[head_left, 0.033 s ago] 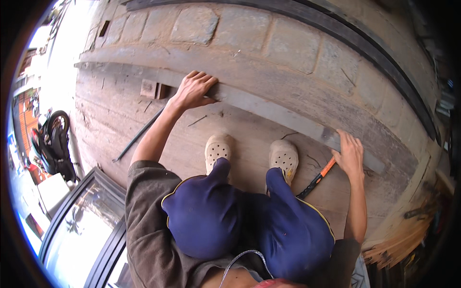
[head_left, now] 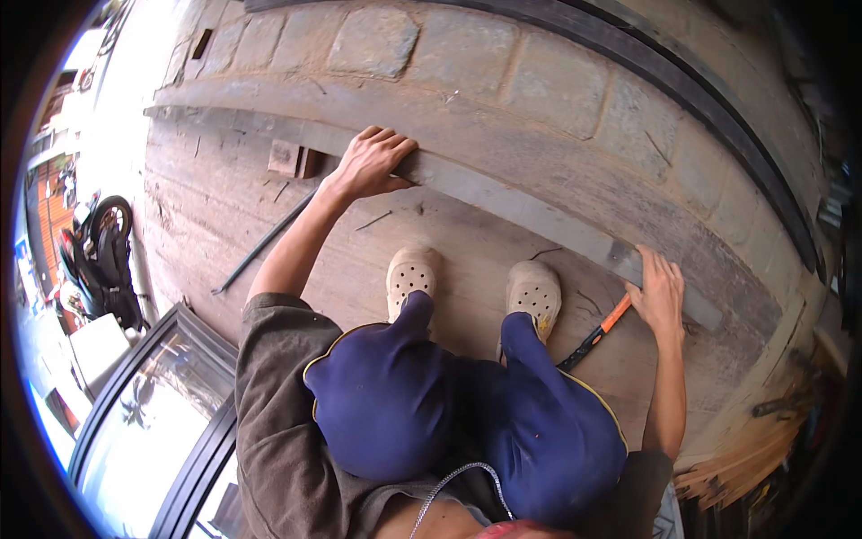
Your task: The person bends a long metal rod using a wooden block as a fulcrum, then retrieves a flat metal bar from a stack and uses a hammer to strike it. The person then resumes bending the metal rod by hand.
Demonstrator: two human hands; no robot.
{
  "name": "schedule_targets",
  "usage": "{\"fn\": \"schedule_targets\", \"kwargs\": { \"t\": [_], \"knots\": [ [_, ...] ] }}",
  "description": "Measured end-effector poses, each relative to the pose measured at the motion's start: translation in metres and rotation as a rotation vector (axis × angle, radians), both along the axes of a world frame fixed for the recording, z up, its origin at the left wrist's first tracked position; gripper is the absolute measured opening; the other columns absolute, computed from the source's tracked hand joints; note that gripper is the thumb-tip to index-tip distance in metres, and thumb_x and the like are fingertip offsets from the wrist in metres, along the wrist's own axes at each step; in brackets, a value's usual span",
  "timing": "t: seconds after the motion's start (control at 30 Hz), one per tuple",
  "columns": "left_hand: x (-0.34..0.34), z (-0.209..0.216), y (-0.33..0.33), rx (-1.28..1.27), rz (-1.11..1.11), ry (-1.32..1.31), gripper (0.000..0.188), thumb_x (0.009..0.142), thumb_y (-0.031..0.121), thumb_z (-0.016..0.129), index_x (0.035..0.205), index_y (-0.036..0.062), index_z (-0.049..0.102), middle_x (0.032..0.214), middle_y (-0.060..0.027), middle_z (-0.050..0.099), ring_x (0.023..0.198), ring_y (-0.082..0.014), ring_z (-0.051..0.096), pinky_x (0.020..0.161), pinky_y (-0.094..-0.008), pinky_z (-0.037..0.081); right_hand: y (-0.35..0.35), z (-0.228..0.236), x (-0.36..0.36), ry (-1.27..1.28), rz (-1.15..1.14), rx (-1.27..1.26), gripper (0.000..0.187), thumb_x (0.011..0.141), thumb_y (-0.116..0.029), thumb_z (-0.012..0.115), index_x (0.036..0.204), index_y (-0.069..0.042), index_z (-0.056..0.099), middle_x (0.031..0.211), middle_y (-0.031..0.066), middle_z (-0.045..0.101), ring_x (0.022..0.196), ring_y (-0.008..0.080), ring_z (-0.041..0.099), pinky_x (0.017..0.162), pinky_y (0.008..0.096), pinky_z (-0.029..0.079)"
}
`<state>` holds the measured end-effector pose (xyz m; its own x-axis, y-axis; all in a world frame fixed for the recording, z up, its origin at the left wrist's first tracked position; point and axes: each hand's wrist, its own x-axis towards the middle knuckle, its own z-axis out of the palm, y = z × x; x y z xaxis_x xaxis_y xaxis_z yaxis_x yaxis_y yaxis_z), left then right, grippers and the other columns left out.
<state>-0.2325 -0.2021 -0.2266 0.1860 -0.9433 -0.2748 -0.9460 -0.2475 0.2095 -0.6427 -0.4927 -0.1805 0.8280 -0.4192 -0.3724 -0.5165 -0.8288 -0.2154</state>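
Bar: a long grey metal bar [head_left: 530, 211] lies flat on the wooden platform [head_left: 224, 207], running from upper left to lower right beside the stone paving [head_left: 539, 81].
Left hand: the left hand [head_left: 373, 163] lies palm down on the bar's upper part, fingers curled over its far edge.
Right hand: the right hand [head_left: 660, 295] presses on the bar's lower end, fingers spread and flat, gripping nothing.
Hammer: an orange-handled hammer [head_left: 593, 334] lies just beside the right hand.
Shoes: pale clogs [head_left: 413, 277] stand between the hands.
Rod: a thin dark rod [head_left: 260, 244] lies left of the forearm.

Both hands on long grey bar [head_left: 539, 211]: left hand [head_left: 373, 162], right hand [head_left: 660, 296]; hammer [head_left: 593, 334] nr right.
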Motion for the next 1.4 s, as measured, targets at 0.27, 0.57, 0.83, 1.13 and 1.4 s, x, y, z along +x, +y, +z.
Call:
{"fn": "schedule_targets", "kwargs": {
  "t": [0.27, 0.57, 0.83, 1.13, 1.4],
  "knots": [
    [0.019, 0.005, 0.025, 0.029, 0.003, -0.033, 0.068, 0.066, 0.036, 0.081, 0.122, 0.0073, 0.056, 0.115, -0.0074, 0.063, 0.111, -0.0233, 0.057, 0.098, -0.0364, 0.041, 0.019, -0.002, 0.023, -0.053, 0.168, -0.017, 0.07, 0.061, -0.017, 0.084, 0.121, 0.0, 0.053, 0.114, 0.0154, 0.064, 0.107, 0.0272, 0.06, 0.088, 0.0376, 0.041],
    [0.083, 0.014, 0.107, -0.066, 0.194, -0.062, 0.067, 0.062, 0.018, 0.082, 0.123, 0.0076, 0.057, 0.12, -0.0117, 0.061, 0.114, -0.0311, 0.055, 0.099, -0.0407, 0.042, 0.089, -0.02, 0.082, -0.192, 0.244, -0.006, 0.068, 0.068, -0.037, 0.081, 0.121, 0.0, 0.057, 0.115, 0.0122, 0.066, 0.107, 0.0237, 0.062, 0.09, 0.038, 0.044],
    [0.143, -0.004, 0.133, -0.041, 0.331, -0.108, 0.073, 0.073, 0.019, 0.078, 0.136, 0.0035, 0.044, 0.135, -0.0203, 0.05, 0.126, -0.0393, 0.045, 0.107, -0.0466, 0.035, 0.118, -0.084, 0.169, -0.312, 0.205, 0.065, 0.059, 0.078, -0.038, 0.076, 0.119, -0.002, 0.054, 0.109, 0.0113, 0.067, 0.105, 0.0258, 0.063, 0.093, 0.0443, 0.044],
    [0.052, -0.066, 0.267, 0.234, 0.748, -0.089, 0.067, 0.083, 0.044, 0.069, 0.126, -0.0013, 0.045, 0.127, -0.0269, 0.048, 0.114, -0.047, 0.051, 0.098, -0.0512, 0.042, 0.115, -0.082, 0.169, -0.326, 0.199, 0.047, 0.065, 0.076, -0.044, 0.074, 0.123, -0.005, 0.052, 0.114, 0.01, 0.064, 0.107, 0.0254, 0.06, 0.093, 0.0437, 0.044],
    [0.014, -0.117, 0.298, -0.106, 0.924, -0.416, 0.055, 0.091, 0.044, 0.059, 0.12, -0.0026, 0.051, 0.11, -0.0259, 0.054, 0.106, -0.0413, 0.052, 0.088, -0.0493, 0.043, 0.117, -0.074, 0.172, -0.227, 0.14, 0.085, 0.066, 0.08, -0.048, 0.069, 0.127, -0.004, 0.051, 0.124, 0.013, 0.06, 0.119, 0.0282, 0.054, 0.102, 0.0435, 0.039]
  ]
}}
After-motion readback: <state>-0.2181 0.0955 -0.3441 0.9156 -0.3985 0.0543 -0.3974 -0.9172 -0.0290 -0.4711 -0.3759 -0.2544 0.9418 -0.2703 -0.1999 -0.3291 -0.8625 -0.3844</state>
